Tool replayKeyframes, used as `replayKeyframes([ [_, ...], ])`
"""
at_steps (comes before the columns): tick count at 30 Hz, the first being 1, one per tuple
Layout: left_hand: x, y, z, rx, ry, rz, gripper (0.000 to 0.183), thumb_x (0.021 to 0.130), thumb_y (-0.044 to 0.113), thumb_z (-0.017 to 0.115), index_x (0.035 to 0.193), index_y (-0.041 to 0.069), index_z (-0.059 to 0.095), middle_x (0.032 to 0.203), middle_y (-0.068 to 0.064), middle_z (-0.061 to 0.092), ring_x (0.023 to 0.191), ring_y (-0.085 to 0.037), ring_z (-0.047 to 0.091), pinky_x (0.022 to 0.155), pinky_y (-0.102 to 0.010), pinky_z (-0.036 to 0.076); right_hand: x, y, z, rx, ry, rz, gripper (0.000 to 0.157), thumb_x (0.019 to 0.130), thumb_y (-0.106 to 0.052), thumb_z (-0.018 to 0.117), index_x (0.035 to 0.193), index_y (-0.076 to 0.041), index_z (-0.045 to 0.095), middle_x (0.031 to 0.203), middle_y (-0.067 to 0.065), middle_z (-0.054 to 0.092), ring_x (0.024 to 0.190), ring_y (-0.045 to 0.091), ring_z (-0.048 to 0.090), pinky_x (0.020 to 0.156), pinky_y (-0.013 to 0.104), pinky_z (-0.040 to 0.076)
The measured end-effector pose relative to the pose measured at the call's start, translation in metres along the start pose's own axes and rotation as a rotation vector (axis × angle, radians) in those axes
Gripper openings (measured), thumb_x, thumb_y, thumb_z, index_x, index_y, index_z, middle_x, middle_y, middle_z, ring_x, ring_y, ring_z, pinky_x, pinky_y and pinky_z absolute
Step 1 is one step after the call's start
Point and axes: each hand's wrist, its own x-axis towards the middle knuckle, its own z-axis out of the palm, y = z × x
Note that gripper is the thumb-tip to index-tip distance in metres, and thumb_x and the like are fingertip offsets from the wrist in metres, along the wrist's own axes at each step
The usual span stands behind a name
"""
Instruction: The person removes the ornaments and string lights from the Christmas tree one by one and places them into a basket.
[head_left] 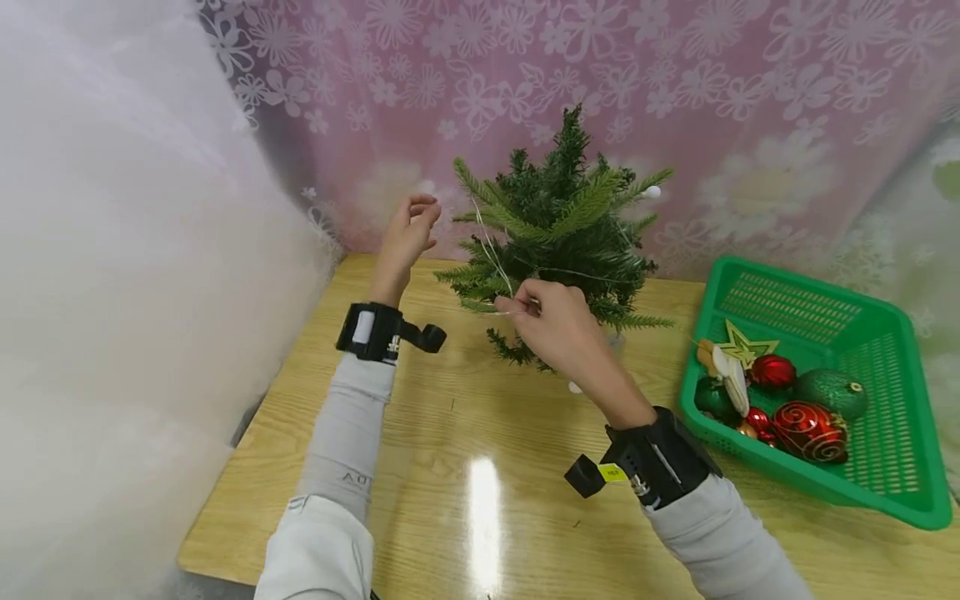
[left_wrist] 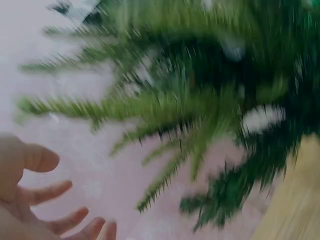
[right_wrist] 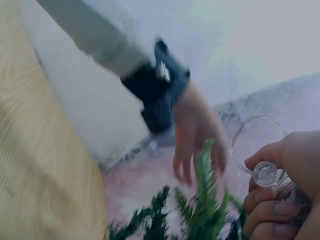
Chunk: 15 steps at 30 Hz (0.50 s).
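A small artificial Christmas tree [head_left: 573, 221] stands at the back of the table, with thin clear wire running around its branches. My right hand [head_left: 558, 329] pinches a string of lights [right_wrist: 265, 174] in front of the tree; a clear round bulb and a loop of wire show at its fingers in the right wrist view. Strands of that wire [head_left: 491, 246] run from these fingers up to the left branches. My left hand [head_left: 405, 237] is raised left of the tree, apart from the branches, fingers loosely bent and holding nothing. The left wrist view is blurred.
A green plastic basket [head_left: 802, 287] stands at the right, holding a gold star [head_left: 746, 346], a red swirled bauble [head_left: 810, 431], a green bauble [head_left: 831, 393] and other ornaments. Behind the tree hangs a pink flowered curtain [head_left: 420, 92]. A pale sheet covers the left side.
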Motion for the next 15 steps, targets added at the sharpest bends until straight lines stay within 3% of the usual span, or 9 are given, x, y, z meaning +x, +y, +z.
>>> replayKeyframes([
  [7, 0.048, -0.002, 0.009, 0.738, -0.295, 0.174, 0.048, 0.103, 0.016, 0.046, 0.148, 0.002, 0.034, 0.152, -0.02, 0.028, 0.137, -0.035, 0.034, 0.11, -0.043, 0.032, -0.005, -0.017, 0.001, 0.094, -0.005, -0.071, 0.033, 0.1, -0.034, 0.053, 0.079, -0.009, 0.057, 0.054, 0.0, 0.04, 0.043, 0.018, 0.034, 0.046, 0.03, 0.03],
  [11, 0.058, -0.013, 0.016, 0.921, -0.381, 0.196, 0.048, 0.101, 0.014, 0.052, 0.144, -0.003, 0.04, 0.149, -0.022, 0.035, 0.131, -0.037, 0.041, 0.104, -0.043, 0.039, -0.007, -0.02, 0.002, 0.128, 0.011, -0.089, 0.035, 0.101, -0.033, 0.051, 0.076, -0.01, 0.054, 0.056, 0.001, 0.038, 0.045, 0.019, 0.032, 0.047, 0.03, 0.028],
  [15, 0.059, -0.025, 0.018, 0.904, -0.351, 0.206, 0.038, 0.101, 0.012, 0.052, 0.137, 0.0, 0.051, 0.134, -0.019, 0.054, 0.12, -0.032, 0.054, 0.09, -0.04, 0.048, -0.01, -0.023, 0.001, 0.162, 0.031, -0.111, 0.037, 0.102, -0.034, 0.048, 0.074, -0.01, 0.052, 0.058, 0.003, 0.039, 0.046, 0.021, 0.033, 0.049, 0.031, 0.03],
])
